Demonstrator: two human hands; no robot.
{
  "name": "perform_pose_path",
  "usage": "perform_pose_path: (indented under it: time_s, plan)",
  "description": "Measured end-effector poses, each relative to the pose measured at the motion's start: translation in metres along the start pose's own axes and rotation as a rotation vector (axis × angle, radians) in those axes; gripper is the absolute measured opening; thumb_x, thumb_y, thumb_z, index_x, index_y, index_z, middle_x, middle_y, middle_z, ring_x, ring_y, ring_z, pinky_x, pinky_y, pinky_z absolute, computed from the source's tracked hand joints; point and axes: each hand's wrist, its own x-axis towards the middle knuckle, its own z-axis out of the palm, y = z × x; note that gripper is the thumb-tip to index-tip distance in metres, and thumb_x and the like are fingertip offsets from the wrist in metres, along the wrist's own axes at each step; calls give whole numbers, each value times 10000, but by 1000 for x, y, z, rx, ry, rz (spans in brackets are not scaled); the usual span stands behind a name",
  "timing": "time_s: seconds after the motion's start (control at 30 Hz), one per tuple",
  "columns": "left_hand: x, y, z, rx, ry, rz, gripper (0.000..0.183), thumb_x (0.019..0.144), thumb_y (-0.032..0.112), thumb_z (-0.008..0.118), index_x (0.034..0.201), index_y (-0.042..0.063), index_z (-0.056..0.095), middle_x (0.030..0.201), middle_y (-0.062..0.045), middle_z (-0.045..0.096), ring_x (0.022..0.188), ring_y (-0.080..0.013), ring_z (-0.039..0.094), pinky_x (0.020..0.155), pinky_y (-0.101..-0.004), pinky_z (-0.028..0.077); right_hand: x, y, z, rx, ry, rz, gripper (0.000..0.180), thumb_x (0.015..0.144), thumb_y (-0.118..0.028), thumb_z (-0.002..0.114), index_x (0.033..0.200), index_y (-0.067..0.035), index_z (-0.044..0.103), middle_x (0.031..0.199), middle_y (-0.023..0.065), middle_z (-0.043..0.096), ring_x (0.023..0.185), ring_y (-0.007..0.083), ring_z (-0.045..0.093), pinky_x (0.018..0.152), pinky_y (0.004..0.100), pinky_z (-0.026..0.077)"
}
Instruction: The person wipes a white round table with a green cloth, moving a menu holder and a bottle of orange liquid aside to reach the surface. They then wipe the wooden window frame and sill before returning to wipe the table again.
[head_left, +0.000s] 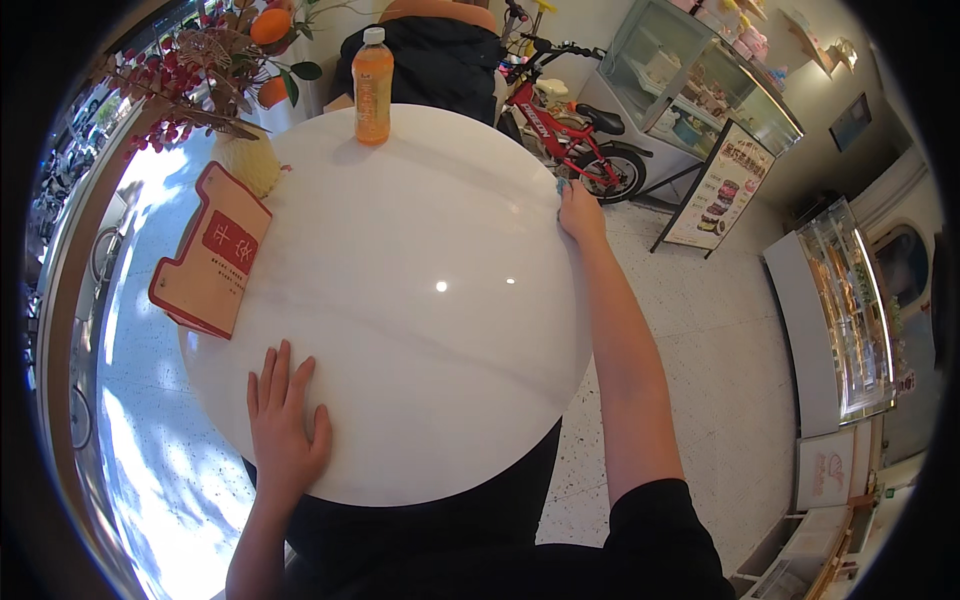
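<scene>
My left hand (289, 427) lies palm down, fingers spread, on the near left part of a round white tabletop (420, 330). At the table's right rim, my right hand (583, 214) grips a blue cloth (562, 187), of which only a small piece shows past the fingers. A capped plastic bottle of orange drink (373, 90) stands upright at the far edge. Left of it, a folded red-and-cream card stand (214, 251) bearing writing rests along the table's left edge. Behind the card is a pale vase (247, 161) with artificial berries, leaves and oranges (217, 71).
A chair draped with a black garment (427, 64) is beyond the table. Right of it stand a red child's bicycle (562, 131), a glass display case (675, 75) and a menu sign board (716, 191). Farther right is a lit pastry cabinet (844, 315). A window (82, 225) runs along the left.
</scene>
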Motion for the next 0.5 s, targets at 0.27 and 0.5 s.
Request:
perform_pose_path:
  time_s: [0.27,0.5]
  plan:
    - [7,1,6,-16,11,36,589,921,151,612,1502,53,593,1713,-215,410,1624,-402,316,1329,-606,171,-41,27,-16,-54,56,-5,402,1138,-377,445,1374,-82,582,1150,244,766,1074,453,730,915,589,548]
    - [-3,-3,9,25,10,-23,638,892,124,601,1526,58,574,1726,-198,395,1636,-388,294,1346,-587,153,-139,25,-51,37,0,58,468,1143,-319,436,1499,-35,542,1177,285,750,1086,481,717,964,553,543]
